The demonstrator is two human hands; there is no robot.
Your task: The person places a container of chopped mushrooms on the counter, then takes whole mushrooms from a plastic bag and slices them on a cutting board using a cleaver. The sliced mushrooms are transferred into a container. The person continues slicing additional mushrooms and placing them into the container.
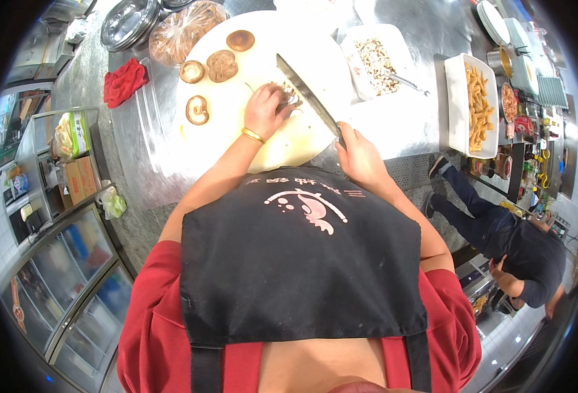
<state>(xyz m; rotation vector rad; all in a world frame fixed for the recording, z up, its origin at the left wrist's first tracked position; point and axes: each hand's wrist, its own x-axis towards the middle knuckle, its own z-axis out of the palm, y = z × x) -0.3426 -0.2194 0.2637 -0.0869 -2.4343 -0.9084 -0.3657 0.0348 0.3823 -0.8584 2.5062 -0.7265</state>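
My right hand [360, 152] grips the handle of a kitchen knife [311, 98]. Its long blade slants up and left over a round, pale cutting board [313, 44]. On the board, left of the blade, my left hand [265, 110] has its bent fingers on a cut mushroom [290, 96]; thin dark slices show beside the fingertips, and the palm hides the rest. Several whole brown-capped mushrooms lie farther left: one cap up [240, 41], a wrinkled one [222, 66], and two showing pale undersides, an upper one [192, 72] and a lower one [197, 110].
Right of the board stands a white container [350, 81] of diced food with a metal spoon [409, 84]. Beyond it is a white tub [458, 108] of yellow-brown food pieces. A filled plastic bag [186, 32] and red cloth [126, 82] lie left. Another person [519, 240] stands right.
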